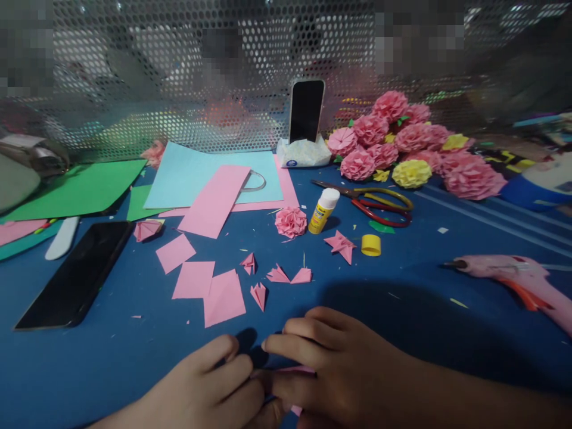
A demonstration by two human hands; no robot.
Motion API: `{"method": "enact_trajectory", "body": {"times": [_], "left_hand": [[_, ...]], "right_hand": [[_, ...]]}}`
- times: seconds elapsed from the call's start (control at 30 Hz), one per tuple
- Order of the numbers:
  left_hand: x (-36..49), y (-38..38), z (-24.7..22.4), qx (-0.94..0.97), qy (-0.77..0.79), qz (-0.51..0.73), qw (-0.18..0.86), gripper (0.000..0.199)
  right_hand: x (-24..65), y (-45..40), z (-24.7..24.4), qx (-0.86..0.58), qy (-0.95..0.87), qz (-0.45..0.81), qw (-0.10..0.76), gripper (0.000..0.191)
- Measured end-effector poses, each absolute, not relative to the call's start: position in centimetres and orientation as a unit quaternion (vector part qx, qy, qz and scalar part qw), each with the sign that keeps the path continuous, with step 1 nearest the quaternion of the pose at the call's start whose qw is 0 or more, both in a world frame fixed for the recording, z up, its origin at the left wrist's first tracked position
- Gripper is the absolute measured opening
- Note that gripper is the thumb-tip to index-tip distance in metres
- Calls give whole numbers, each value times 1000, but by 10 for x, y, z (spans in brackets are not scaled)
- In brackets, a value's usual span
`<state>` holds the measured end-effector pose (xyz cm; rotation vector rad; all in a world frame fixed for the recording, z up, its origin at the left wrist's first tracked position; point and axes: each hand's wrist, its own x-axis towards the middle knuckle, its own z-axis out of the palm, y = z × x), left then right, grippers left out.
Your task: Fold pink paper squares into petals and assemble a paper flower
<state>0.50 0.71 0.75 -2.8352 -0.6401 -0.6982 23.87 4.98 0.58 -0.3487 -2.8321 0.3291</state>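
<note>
My left hand (pixel 218 384) and my right hand (pixel 330 363) meet at the bottom centre, fingers bent round a small piece of pink paper (pixel 297 370) that they mostly hide. Just beyond them lie three pink squares (pixel 224 298), partly overlapping, and several small folded pink pieces (pixel 258 296). A pink paper star (pixel 340 246) is farther right. Behind the folded pieces sit a round pink paper flower (pixel 291 222) and a glue stick (pixel 324 211) without its cap. The yellow cap (pixel 370 245) stands on the blue table.
Scissors (pixel 379 202) lie behind the cap; a pink glue gun (pixel 509 271) is at right. A black phone (pixel 78 274) rests at left, another (pixel 306 111) stands upright at the back. Pink and yellow flowers (pixel 388 140), coloured sheets (pixel 210 173) and a perforated metal screen (pixel 179 89) are behind.
</note>
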Motion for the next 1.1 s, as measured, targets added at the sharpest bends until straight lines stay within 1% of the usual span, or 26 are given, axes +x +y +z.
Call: {"method": "enact_trajectory", "body": {"times": [0.1, 0.23, 0.27, 0.33, 0.4, 0.5, 0.6, 0.67, 0.73, 0.83, 0.9, 1.0, 1.03, 1.1], "left_hand": [[5, 4, 6, -947, -217, -228, 70, 42], [5, 2, 7, -942, -230, -235, 66, 39], [5, 2, 8, -942, -231, -234, 66, 38], [5, 3, 12, -945, -224, -229, 65, 34], [4, 3, 15, -952, -213, -214, 56, 28], [3, 3, 17, -956, -197, -214, 43, 22], [2, 3, 14, -949, -202, -240, 32, 26], [2, 4, 10, -942, -224, -249, 17, 26], [1, 6, 6, -939, -247, -240, -19, 24], [1, 8, 0, -933, -273, -219, -81, 27], [3, 9, -2, -927, -287, -220, -103, 23], [6, 9, -3, -912, -314, -225, -136, 14], [7, 9, -2, -905, -325, -228, -150, 12], [9, 8, 1, -887, -350, -240, -182, 14]], "right_hand": [[234, 40, 7, -130, -979, 67, 143, 30], [235, 23, 7, -173, -966, -49, 186, 33], [237, 19, 7, -178, -964, -69, 184, 33], [242, 13, 11, -182, -970, -86, 139, 33], [247, 10, 17, -176, -971, -111, 114, 29], [250, 11, 25, -169, -973, -123, 100, 20], [246, 24, 29, -155, -976, -101, 116, 15], [242, 39, 27, -148, -977, -77, 136, 23], [240, 54, 23, -121, -985, -28, 121, 35], [237, 67, 15, -121, -988, 14, 99, 46], [236, 67, 10, -128, -986, 30, 98, 43], [234, 61, 7, -133, -984, 30, 111, 24], [235, 59, 7, -141, -982, 40, 117, 21], [235, 55, 10, -174, -971, 102, 127, 23]]}}
